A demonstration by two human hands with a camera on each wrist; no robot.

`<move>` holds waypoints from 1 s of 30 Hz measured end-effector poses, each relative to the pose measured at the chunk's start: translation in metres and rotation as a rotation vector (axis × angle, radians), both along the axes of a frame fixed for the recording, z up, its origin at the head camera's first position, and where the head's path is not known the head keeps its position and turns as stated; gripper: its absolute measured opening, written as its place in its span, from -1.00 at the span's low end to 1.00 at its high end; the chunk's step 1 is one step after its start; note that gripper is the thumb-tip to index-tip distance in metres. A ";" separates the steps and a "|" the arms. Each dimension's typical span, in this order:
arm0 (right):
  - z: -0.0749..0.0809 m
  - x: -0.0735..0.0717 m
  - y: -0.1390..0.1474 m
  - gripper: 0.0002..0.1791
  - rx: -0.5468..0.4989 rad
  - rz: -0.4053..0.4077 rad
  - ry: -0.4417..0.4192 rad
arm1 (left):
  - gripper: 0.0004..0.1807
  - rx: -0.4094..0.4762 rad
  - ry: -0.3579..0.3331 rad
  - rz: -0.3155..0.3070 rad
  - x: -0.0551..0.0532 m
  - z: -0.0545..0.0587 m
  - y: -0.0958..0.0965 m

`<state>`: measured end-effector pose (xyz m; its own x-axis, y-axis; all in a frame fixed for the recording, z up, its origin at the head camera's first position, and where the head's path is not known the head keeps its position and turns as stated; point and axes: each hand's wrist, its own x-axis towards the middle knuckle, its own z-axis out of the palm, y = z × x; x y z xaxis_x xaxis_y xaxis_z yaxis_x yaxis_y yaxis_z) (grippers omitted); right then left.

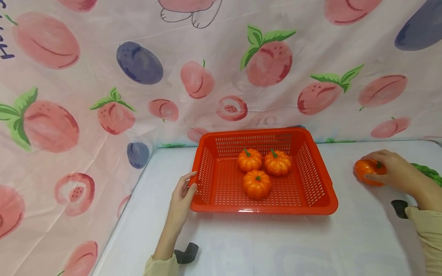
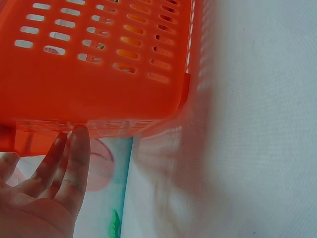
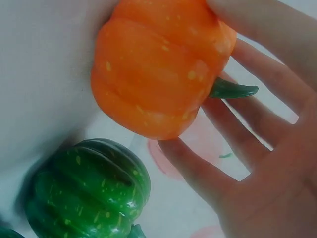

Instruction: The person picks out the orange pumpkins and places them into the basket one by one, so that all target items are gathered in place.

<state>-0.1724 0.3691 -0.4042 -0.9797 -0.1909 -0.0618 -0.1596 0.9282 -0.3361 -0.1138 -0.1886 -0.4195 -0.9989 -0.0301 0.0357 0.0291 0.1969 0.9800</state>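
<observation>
A red plastic basket (image 1: 264, 209) with slotted walls holds 3 small orange pumpkins, among them a front one (image 1: 257, 184) with a short green stem. My left hand (image 1: 181, 195) is at the basket's left end, its fingertips (image 2: 79, 141) up against the outside in the left wrist view. To the right of the basket, my right hand (image 1: 391, 168) grips another orange pumpkin (image 3: 153, 74) by its sides. The thumb and fingers spread around it, with the green stem toward the palm. Beside it in the right wrist view sits a green pumpkin (image 3: 89, 191) with yellow flecks.
Green items (image 1: 427, 172) show at the far right, partly behind the right forearm. A fruit-patterned cloth (image 1: 214, 46) hangs behind and to the left of the white tabletop (image 1: 276, 249). Dark wrist-worn pieces (image 1: 187, 253) stick out near both sleeves.
</observation>
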 end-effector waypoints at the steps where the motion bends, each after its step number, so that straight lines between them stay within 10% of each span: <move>1: 0.000 0.000 0.000 -0.46 -0.003 -0.004 -0.004 | -0.57 0.000 -0.002 0.000 0.000 0.000 0.000; 30: 0.008 0.007 -0.012 -0.43 -0.049 -0.037 0.042 | -0.58 -0.006 -0.009 0.009 0.000 0.001 0.001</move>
<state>-0.1652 0.3575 -0.3963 -0.9876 -0.1563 -0.0123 -0.1403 0.9164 -0.3750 -0.1135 -0.1880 -0.4187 -0.9989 -0.0389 0.0267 0.0182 0.2030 0.9790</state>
